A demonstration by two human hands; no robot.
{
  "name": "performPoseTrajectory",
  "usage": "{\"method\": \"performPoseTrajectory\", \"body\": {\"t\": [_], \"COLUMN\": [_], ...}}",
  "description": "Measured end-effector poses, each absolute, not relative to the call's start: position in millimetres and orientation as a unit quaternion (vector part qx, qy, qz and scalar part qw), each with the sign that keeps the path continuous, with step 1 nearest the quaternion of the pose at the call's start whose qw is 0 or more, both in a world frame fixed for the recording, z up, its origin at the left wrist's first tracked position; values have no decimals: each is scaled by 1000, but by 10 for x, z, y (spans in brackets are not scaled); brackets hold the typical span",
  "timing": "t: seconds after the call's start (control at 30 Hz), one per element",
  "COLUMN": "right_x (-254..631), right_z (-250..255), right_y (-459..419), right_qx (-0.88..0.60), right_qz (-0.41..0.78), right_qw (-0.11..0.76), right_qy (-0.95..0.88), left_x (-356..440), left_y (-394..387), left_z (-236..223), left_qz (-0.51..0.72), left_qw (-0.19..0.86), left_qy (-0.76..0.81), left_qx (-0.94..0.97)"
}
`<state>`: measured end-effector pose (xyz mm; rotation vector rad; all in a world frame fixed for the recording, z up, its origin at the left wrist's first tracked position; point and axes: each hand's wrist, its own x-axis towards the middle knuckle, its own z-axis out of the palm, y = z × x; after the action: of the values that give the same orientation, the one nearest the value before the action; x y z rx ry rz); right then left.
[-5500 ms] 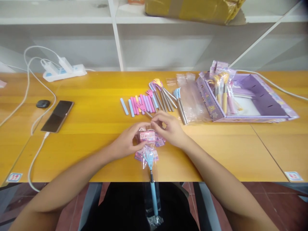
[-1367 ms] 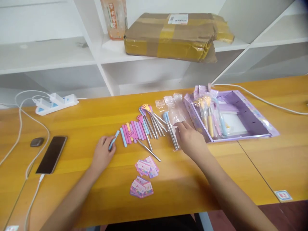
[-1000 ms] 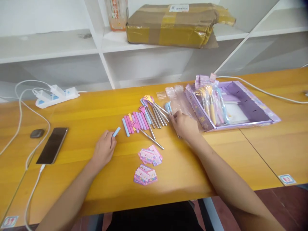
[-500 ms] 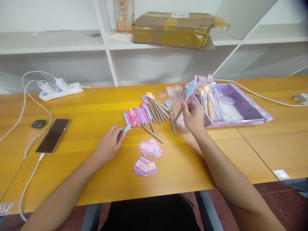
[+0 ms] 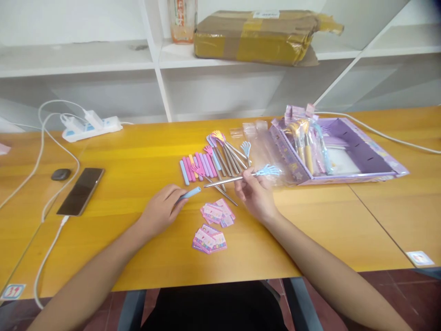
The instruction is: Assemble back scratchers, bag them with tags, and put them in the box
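My left hand (image 5: 161, 212) pinches a light blue sleeve (image 5: 190, 193), its open end pointing right. My right hand (image 5: 254, 195) grips a metal rod with a blue hand-shaped head (image 5: 267, 171), held level just above the table, its bare tip aimed left toward the sleeve. Behind both hands lie a row of pink, purple and blue sleeves (image 5: 198, 166) and a bunch of metal rods with coloured heads (image 5: 228, 154). Two small stacks of pink cards (image 5: 217, 213) lie below my hands.
A purple box (image 5: 358, 158) holding bagged pieces stands at the right, with clear bags (image 5: 263, 142) beside it. A phone (image 5: 80, 185), a black puck (image 5: 61, 174) and a white power strip (image 5: 91, 127) with cables sit at the left. White shelves carry a taped parcel (image 5: 262, 37).
My right hand picked a blue-headed rod from beside the box and swung it level toward the left. My left hand took a blue sleeve and moved it right toward the rod's tip.
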<state>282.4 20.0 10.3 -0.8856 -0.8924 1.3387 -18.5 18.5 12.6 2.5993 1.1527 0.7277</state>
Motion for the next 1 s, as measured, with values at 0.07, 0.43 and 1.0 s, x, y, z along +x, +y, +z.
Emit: {"method": "performPoseTrajectory", "body": {"t": [0.07, 0.43, 1.0], "right_x": [2812, 2823, 2854], "right_z": [97, 81, 40], "right_y": [201, 194, 134], "right_qx": [-381, -379, -383], "right_qz": [593, 580, 548], "right_qw": [593, 593, 603], "right_qy": [-389, -410, -436], "left_x": [-186, -196, -186], "left_y": [183, 175, 150], "left_z": [127, 128, 160], "left_qz": [246, 253, 268], "left_qw": [97, 83, 90], "left_qy": [382, 364, 349], "left_qx": [886, 892, 894]}}
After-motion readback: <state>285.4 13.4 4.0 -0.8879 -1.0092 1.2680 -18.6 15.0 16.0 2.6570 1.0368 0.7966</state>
